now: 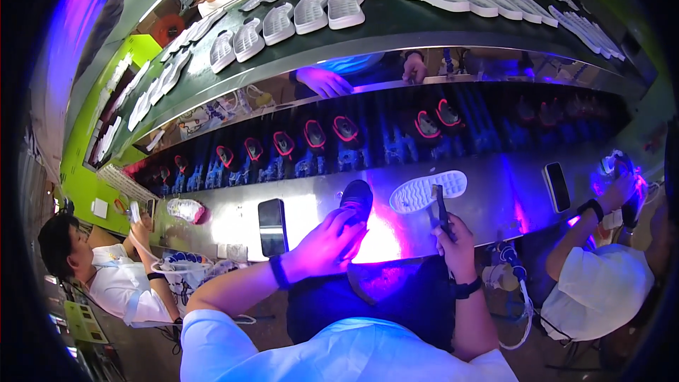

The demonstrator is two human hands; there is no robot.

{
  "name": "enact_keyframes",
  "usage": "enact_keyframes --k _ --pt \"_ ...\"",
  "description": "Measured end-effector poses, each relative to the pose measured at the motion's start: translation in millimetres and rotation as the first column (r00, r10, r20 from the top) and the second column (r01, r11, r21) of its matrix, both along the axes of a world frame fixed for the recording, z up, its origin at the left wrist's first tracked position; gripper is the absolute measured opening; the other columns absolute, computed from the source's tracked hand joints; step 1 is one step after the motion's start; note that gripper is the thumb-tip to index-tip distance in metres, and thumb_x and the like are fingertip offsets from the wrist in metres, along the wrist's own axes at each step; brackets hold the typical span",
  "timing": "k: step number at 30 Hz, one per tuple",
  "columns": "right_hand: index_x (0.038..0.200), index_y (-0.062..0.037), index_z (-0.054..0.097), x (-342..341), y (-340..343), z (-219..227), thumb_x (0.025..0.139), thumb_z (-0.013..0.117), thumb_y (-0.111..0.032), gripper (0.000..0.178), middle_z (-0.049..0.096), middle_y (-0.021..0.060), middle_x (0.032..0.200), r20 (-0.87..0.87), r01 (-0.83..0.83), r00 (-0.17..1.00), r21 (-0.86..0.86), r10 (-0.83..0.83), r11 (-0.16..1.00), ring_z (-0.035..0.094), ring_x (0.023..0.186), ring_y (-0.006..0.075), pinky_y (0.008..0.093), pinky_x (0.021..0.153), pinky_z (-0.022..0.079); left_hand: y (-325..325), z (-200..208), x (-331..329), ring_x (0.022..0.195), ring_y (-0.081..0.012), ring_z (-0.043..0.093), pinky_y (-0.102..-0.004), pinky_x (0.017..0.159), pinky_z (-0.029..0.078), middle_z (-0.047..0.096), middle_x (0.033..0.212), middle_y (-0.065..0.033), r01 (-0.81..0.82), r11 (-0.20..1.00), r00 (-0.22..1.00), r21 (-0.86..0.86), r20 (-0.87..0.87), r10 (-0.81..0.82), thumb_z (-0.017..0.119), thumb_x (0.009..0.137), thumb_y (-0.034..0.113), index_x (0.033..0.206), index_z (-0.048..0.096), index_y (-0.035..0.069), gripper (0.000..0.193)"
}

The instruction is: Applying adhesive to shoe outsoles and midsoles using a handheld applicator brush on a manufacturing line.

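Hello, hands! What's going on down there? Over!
Left hand: holding dark shoe. Right hand: holding brush, tip over white sole. Phone left of shoe, not between hands.

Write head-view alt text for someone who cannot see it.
A person's left hand holds a dark shoe at a metal bench, while the right hand holds a dark-handled tool over a white sole; whether they touch is unclear. A phone lies left of the shoe. Beyond are red-rimmed dark shoe pieces and, farther back, more white soles.
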State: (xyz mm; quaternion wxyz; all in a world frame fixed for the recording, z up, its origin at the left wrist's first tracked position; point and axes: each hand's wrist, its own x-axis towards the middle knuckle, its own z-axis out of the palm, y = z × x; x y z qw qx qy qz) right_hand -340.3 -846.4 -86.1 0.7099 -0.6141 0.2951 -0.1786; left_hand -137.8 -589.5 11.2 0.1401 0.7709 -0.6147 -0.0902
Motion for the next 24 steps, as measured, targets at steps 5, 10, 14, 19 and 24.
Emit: enact_keyframes --k 5,10,14,19,24 --pt "0.134 0.0008 0.061 -16.1 21.5 37.6 0.097 0.068 -0.004 0.038 0.067 0.0041 0.094 -0.117 -0.093 0.99 -0.162 0.074 0.982 0.06 0.069 0.0076 0.0227 0.06 0.048 18.9 12.8 -21.4 0.112 -0.0427 0.061 -0.049 0.084 0.059 0.051 0.134 -0.0277 -0.362 0.928 0.932 0.086 0.019 0.361 0.074 0.077 0.026 0.15 0.039 0.001 0.085" --pt "0.132 0.0038 0.064 -24.6 47.7 87.9 0.096 0.069 -0.004 0.038 0.069 0.0047 0.099 -0.109 -0.018 0.994 -0.236 -0.008 0.972 0.065 0.081 0.0094 0.0236 0.072 0.052 1.6 -30.5 14.3 0.075 -0.0309 0.071 -0.0423 0.068 0.058 0.071 0.087 -0.0188 -0.438 0.896 0.893 0.072 -0.085 0.443 0.077 0.076 0.041 0.117 0.066 0.0 0.059" --pt "0.129 0.0052 0.066 -39.2 54.7 123.7 0.094 0.07 -0.003 0.036 0.07 0.0051 0.098 -0.148 -0.069 0.988 -0.248 0.033 0.966 0.066 0.085 0.0102 0.0246 0.076 0.053 12.8 -2.6 3.3 0.085 -0.0169 0.071 -0.0339 0.079 0.058 0.074 0.103 -0.0104 -0.564 0.826 0.433 0.003 -0.85 0.299 0.087 0.081 0.017 0.141 0.052 -0.005 0.073" --pt "0.127 0.0039 0.069 -47.0 58.4 128.4 0.09 0.072 0.0 0.037 0.072 0.0059 0.098 -0.086 -0.148 0.988 -0.33 0.126 0.932 0.066 0.085 0.0109 0.0247 0.079 0.053 34.7 25.4 -46.5 0.112 -0.0328 0.068 -0.0423 0.097 0.053 0.068 0.121 -0.0162 -0.527 0.645 0.752 -0.554 -0.658 0.049 0.091 0.073 0.02 0.132 0.062 0.001 0.068" --pt "0.123 0.0029 0.071 -27.7 64.4 145.4 0.087 0.075 -0.001 0.037 0.075 0.0081 0.101 -0.128 -0.246 0.969 -0.446 0.21 0.861 0.068 0.088 0.0139 0.0285 0.081 0.053 52.8 39.6 -47.6 0.119 -0.0362 0.065 -0.0489 0.104 0.055 0.065 0.129 -0.0135 -0.089 0.601 0.994 -0.794 -0.108 0.005 0.081 0.074 0.013 0.127 0.067 0.007 0.055"
